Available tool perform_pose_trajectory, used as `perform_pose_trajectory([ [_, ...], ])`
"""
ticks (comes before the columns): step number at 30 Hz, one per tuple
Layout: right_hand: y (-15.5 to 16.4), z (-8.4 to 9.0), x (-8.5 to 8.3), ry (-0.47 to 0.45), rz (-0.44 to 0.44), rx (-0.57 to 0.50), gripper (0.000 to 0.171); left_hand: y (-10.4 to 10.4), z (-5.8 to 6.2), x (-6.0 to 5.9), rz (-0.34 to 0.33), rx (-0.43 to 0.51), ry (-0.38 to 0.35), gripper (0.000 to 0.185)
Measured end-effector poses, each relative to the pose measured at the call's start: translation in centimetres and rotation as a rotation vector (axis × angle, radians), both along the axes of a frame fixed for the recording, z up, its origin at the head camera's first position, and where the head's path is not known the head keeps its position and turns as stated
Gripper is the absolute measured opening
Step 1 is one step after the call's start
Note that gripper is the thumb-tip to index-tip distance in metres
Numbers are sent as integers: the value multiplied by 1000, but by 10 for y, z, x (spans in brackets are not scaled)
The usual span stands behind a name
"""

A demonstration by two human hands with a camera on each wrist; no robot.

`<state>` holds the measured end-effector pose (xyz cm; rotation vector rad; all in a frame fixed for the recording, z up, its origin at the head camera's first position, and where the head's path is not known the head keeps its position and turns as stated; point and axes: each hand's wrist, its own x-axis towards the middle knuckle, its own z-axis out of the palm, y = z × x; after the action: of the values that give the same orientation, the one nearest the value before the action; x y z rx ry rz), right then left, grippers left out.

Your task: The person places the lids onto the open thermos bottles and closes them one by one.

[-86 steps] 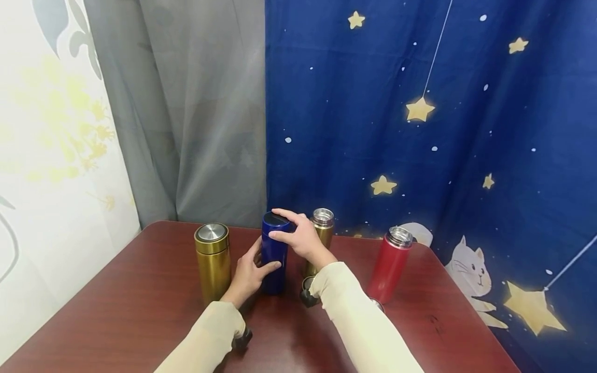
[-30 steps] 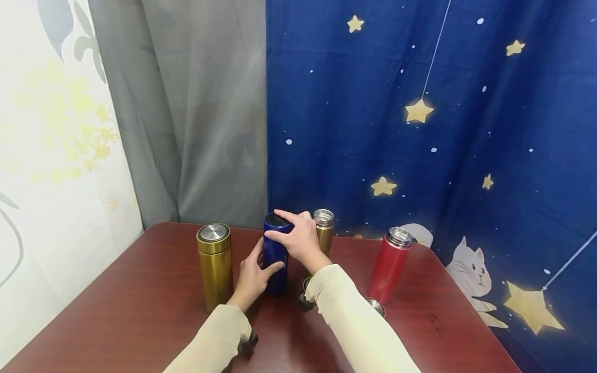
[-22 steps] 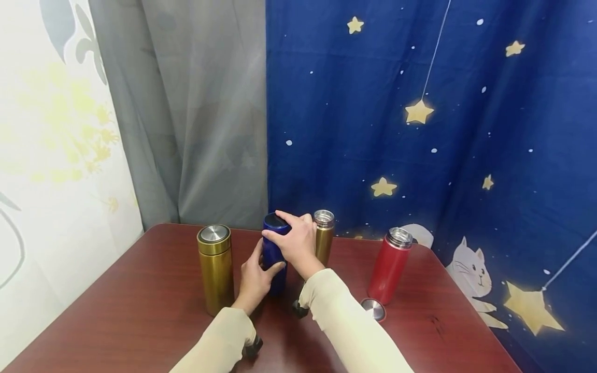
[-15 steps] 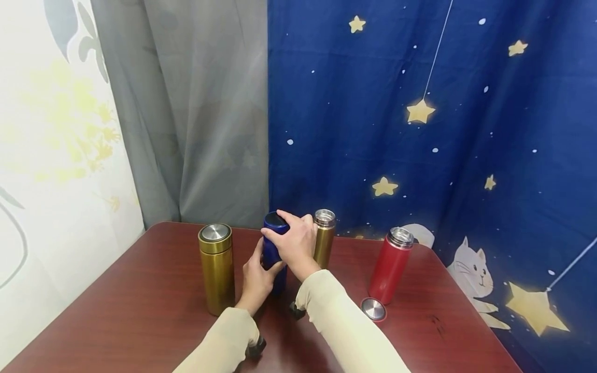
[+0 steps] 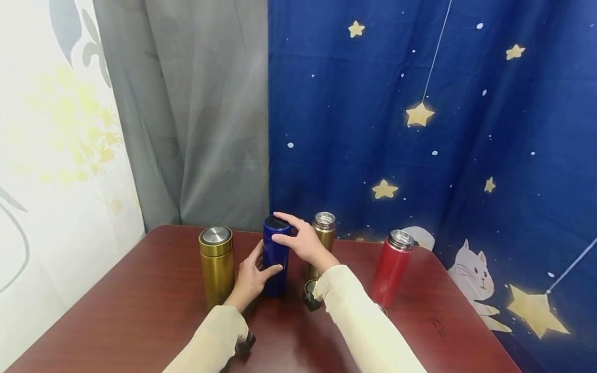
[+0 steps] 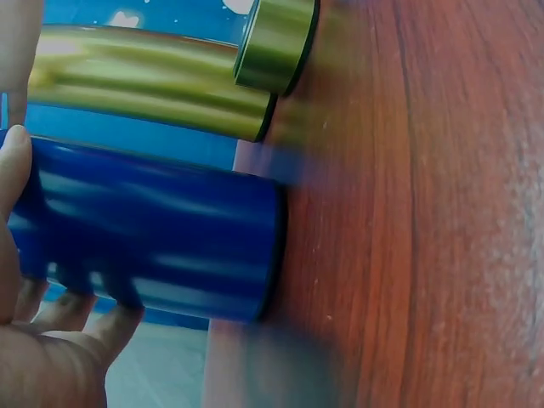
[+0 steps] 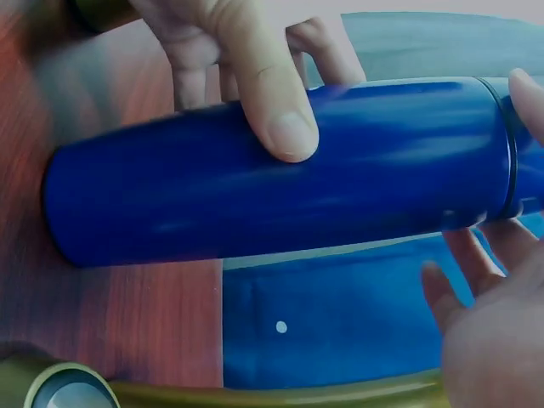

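Note:
A blue thermos [image 5: 275, 264] stands upright on the table between both hands. My left hand [image 5: 249, 280] grips its body, thumb in front and fingers behind, as the right wrist view also shows. The right hand [image 5: 302, 239] holds the black-topped lid [image 5: 276, 223], with thumb and fingers spread round it. A thin dark seam parts lid and blue body [image 7: 280, 178] in the right wrist view. In the left wrist view the lower body [image 6: 161, 229] reaches the table; the lid lies outside that picture.
A closed gold thermos [image 5: 217, 269] stands left. Behind the right hand is an open gold thermos [image 5: 325, 228], its lid [image 6: 276, 42] at its foot. An open red thermos [image 5: 392, 269] stands right on the brown table [image 5: 443, 342], its lid mostly behind the sleeve [image 5: 368, 321].
My right hand has turned on the blue thermos's lid, its thumb shifting right, and the right forearm has swung right, covering most of the red thermos's lid. The left hand keeps its grip.

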<state>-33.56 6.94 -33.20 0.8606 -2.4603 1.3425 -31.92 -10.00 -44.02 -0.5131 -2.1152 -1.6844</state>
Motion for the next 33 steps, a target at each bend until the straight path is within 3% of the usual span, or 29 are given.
perform_pose_trajectory([
  [5,-1,0,1,55,-116,57,57,-1,0,0,-7,-11,-7,84],
  [11,-7,-1,2,60,-195,30,58,3,5,4,16,3,31,82],
  [19,-5,-5,0,34,-116,30,57,8,-5,2,127,-26,83,82],
  [24,-5,-8,4,12,-71,-4,61,11,-8,5,194,-42,70,83],
  [33,1,-13,15,132,-149,-30,65,16,-6,10,304,-98,85,86],
])
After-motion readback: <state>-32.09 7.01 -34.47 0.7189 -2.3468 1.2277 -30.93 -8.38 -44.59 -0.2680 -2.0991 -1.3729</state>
